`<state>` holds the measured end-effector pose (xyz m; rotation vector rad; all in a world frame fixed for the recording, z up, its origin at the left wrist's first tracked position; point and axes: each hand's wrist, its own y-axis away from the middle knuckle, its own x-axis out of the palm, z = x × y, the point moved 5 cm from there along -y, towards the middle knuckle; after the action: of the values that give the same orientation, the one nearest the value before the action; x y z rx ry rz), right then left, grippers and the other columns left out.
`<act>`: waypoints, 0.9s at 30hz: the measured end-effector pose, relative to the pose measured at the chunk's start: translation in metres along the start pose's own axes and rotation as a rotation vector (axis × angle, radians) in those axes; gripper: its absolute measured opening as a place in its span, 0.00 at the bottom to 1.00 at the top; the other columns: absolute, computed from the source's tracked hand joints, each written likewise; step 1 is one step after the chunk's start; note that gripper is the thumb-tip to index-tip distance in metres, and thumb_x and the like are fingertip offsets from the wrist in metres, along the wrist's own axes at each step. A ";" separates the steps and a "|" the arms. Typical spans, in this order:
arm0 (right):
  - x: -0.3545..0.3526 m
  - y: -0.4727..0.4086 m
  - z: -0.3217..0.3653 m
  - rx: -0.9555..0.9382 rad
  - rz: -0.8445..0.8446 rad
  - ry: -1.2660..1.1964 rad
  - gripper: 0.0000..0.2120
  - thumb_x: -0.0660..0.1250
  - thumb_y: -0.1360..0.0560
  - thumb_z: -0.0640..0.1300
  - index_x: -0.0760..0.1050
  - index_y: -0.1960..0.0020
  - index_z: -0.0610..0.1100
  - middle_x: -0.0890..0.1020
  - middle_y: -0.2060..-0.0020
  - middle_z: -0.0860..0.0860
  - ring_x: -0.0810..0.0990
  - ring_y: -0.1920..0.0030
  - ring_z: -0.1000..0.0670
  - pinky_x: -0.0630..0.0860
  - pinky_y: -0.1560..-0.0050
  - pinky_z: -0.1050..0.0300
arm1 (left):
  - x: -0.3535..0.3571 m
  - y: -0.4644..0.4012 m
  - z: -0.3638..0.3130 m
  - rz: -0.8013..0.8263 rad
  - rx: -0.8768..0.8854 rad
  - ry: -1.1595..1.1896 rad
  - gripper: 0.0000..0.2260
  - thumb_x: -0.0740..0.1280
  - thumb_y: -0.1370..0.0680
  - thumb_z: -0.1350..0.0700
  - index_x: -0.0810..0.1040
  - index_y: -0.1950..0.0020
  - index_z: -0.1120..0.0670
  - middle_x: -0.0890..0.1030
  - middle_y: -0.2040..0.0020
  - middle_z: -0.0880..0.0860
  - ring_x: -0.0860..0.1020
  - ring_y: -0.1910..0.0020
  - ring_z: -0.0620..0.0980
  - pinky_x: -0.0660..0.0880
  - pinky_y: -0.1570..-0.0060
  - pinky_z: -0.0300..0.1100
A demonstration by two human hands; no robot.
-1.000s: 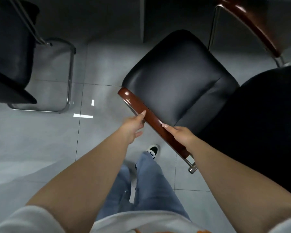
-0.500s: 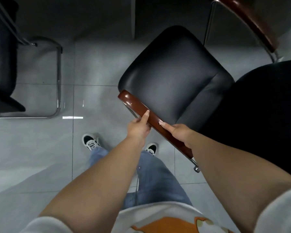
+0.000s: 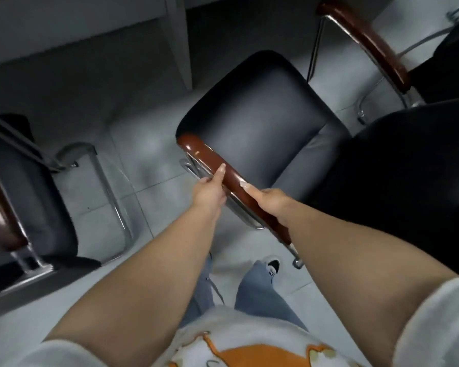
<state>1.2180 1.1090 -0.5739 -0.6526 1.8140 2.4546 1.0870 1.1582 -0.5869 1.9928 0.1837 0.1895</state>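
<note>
Left hand (image 3: 210,193) now wraps armrest (image 3: 204,154); right hand (image 3: 272,201) grips just behind.

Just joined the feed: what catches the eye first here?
The glossy brown armrest at centre draws the eye, gripped by the left hand with its thumb on top and by the right hand just behind it, nearer the person. Beyond it lies the chair's black padded seat, and a second chair stands at the left edge.
</note>
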 end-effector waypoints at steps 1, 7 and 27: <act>0.015 0.001 0.021 -0.018 -0.012 -0.032 0.31 0.59 0.28 0.67 0.78 0.45 0.41 0.80 0.50 0.44 0.78 0.51 0.43 0.72 0.46 0.56 | -0.012 -0.007 -0.024 -0.008 0.028 -0.022 0.11 0.68 0.24 0.52 0.71 0.62 0.54 0.77 0.64 0.51 0.77 0.71 0.45 0.74 0.75 0.31; 0.078 -0.003 0.111 0.038 0.023 -0.234 0.37 0.59 0.28 0.69 0.72 0.37 0.37 0.78 0.44 0.42 0.76 0.44 0.41 0.69 0.44 0.53 | -0.053 -0.036 -0.119 -0.048 0.093 -0.067 0.09 0.68 0.24 0.53 0.72 0.59 0.56 0.80 0.55 0.56 0.78 0.64 0.48 0.78 0.63 0.39; 0.132 0.001 0.160 0.039 -0.008 -0.354 0.27 0.61 0.25 0.61 0.74 0.38 0.40 0.78 0.42 0.43 0.76 0.43 0.44 0.68 0.47 0.57 | -0.113 -0.057 -0.145 0.096 0.040 -0.204 0.17 0.63 0.22 0.48 0.72 0.35 0.55 0.77 0.46 0.49 0.75 0.50 0.46 0.70 0.45 0.40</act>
<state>1.0467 1.2261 -0.5795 -0.2024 1.7087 2.3365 0.9427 1.2856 -0.5846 2.0475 -0.0394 0.0440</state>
